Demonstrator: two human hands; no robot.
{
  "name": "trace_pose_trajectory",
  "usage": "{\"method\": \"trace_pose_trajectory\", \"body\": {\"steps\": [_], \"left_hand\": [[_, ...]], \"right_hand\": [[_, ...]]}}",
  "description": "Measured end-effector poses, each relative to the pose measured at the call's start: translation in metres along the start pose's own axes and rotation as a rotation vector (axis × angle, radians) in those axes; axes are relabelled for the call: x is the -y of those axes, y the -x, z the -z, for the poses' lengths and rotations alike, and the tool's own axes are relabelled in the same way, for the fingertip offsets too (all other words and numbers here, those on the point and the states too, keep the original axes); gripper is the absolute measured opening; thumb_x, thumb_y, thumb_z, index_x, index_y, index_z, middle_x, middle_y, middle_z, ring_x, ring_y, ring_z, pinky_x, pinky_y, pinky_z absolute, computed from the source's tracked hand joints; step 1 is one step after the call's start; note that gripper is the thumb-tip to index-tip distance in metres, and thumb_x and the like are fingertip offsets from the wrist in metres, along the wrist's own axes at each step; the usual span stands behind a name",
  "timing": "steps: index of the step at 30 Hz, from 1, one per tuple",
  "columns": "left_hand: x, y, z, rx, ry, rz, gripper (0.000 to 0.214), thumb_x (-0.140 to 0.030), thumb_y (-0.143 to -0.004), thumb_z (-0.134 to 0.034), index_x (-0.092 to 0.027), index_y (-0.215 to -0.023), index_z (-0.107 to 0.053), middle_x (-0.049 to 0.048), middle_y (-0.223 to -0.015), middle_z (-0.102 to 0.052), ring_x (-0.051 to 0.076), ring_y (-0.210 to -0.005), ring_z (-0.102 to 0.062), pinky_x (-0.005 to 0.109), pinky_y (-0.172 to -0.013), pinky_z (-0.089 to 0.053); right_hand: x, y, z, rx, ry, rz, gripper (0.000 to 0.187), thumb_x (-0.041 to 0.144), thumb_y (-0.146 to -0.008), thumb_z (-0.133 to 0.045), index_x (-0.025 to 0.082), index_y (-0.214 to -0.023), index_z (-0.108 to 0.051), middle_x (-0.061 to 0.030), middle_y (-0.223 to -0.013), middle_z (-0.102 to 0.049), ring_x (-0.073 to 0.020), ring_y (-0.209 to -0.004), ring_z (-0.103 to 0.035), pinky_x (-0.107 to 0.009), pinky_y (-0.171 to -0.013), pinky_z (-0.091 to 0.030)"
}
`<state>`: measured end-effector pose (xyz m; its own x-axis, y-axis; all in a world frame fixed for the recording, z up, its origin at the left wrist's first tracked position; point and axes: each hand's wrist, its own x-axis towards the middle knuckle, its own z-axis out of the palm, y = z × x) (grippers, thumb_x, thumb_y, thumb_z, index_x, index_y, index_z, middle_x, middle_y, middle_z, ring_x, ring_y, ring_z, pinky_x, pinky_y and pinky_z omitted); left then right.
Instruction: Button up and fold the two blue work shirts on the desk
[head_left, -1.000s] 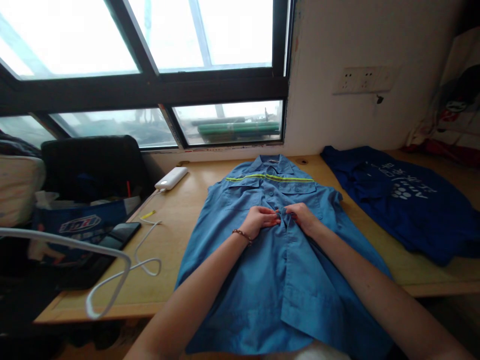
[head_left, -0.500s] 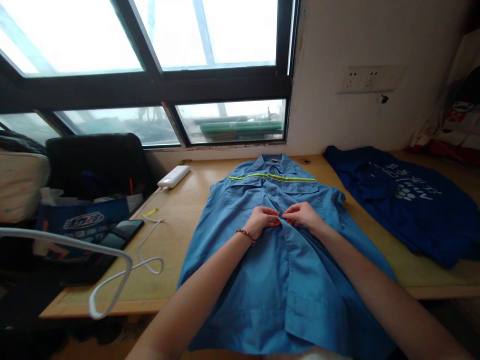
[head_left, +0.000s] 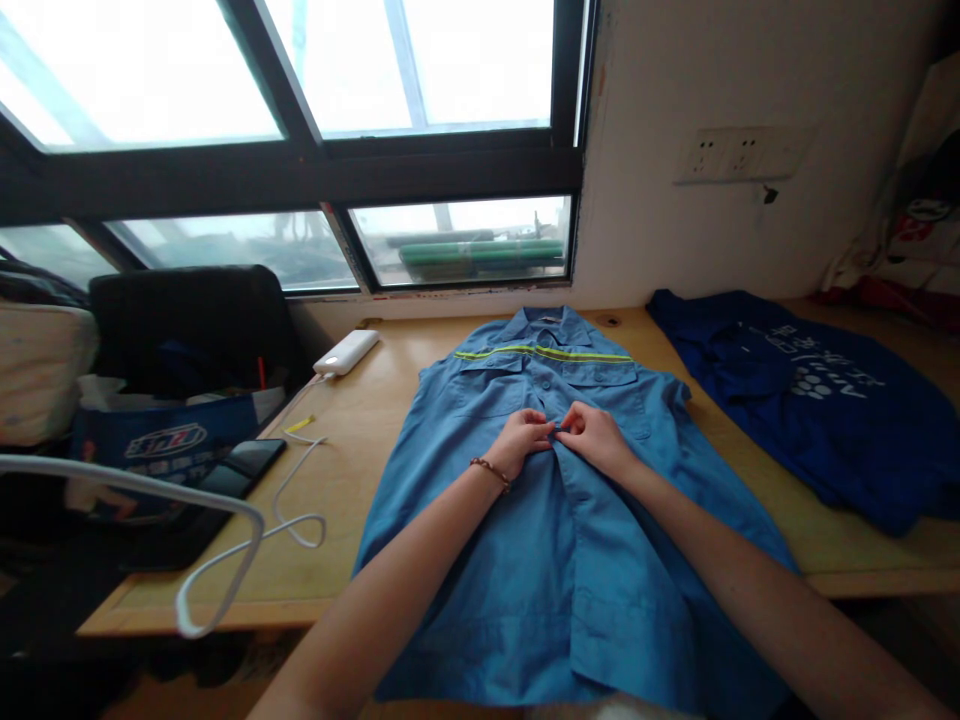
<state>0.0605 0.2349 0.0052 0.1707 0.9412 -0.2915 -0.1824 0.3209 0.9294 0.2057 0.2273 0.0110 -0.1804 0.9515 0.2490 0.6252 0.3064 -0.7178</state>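
A light blue work shirt (head_left: pixel 480 560) lies front side up on the wooden table, collar toward the window, with a yellow-green stripe across the chest and two flap pockets. Its upper front is closed by buttons; below my hands the front edges hang apart, the right one folded over. My left hand (head_left: pixel 525 440), with a beaded bracelet at the wrist, pinches the shirt's front edge mid-placket. Right beside it, my right hand (head_left: pixel 592 435) pinches the other front edge. Any button between the fingertips is hidden.
A dark blue printed garment (head_left: pixel 817 400) lies on the table's right side. To the left are a white power bank (head_left: pixel 346 353), a white cable (head_left: pixel 300 480) and a dark phone (head_left: pixel 251 465) at the edge. A black chair (head_left: pixel 195 310) holds a blue bag (head_left: pixel 165 440).
My hands have shifted slightly at the placket. The raised fold of cloth between my fingers is now lower, and my right fingers are bent more over the edge.
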Motion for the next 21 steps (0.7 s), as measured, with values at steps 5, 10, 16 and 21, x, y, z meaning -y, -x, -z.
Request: {"method": "trace_pose_trajectory", "body": {"steps": [5,10,16,21], "left_hand": [[0.0014,-0.0011,0.0013,0.007,0.03,-0.001,0.026,-0.011,-0.059,-0.067,-0.014,-0.075,-0.047,-0.0005,-0.066,-0.05,0.006,-0.054,-0.052,0.017,-0.05,-0.044],[0.0019,-0.0014,0.0008,-0.012,0.035,-0.014,0.028,-0.009,-0.058,-0.066,-0.014,-0.078,-0.047,-0.0013,-0.064,-0.049,0.006,-0.052,-0.051,0.017,-0.05,-0.042],[0.0032,-0.0009,0.0011,-0.001,0.01,-0.084,0.03,-0.01,-0.057,-0.064,-0.015,-0.079,-0.045,-0.0036,-0.061,-0.048,0.005,-0.05,-0.048,0.016,-0.047,-0.037],[0.0036,0.0009,-0.0023,0.07,-0.037,-0.217,0.03,-0.012,-0.056,-0.064,-0.015,-0.078,-0.044,-0.0056,-0.06,-0.047,0.004,-0.05,-0.044,0.016,-0.049,-0.034]], "right_hand": [[-0.001,-0.0005,-0.0004,0.041,-0.075,0.012,0.015,0.026,-0.065,-0.057,0.018,-0.076,-0.051,0.0067,-0.047,-0.051,-0.0092,-0.044,-0.048,-0.02,-0.046,-0.031],[-0.0035,-0.002,-0.0027,0.09,-0.131,-0.025,0.019,0.028,-0.064,-0.06,0.018,-0.075,-0.048,0.0073,-0.045,-0.049,-0.0087,-0.043,-0.046,-0.019,-0.045,-0.032],[-0.0059,-0.0056,-0.0032,0.272,-0.374,-0.103,0.029,0.045,-0.071,-0.052,0.017,-0.065,-0.044,0.0047,-0.044,-0.05,-0.0074,-0.037,-0.043,-0.018,-0.038,-0.03],[-0.0095,-0.0079,-0.0027,0.313,-0.491,-0.159,0.037,0.048,-0.074,-0.045,0.017,-0.054,-0.043,0.0049,-0.037,-0.044,-0.0044,-0.031,-0.034,-0.017,-0.035,-0.025]]}}
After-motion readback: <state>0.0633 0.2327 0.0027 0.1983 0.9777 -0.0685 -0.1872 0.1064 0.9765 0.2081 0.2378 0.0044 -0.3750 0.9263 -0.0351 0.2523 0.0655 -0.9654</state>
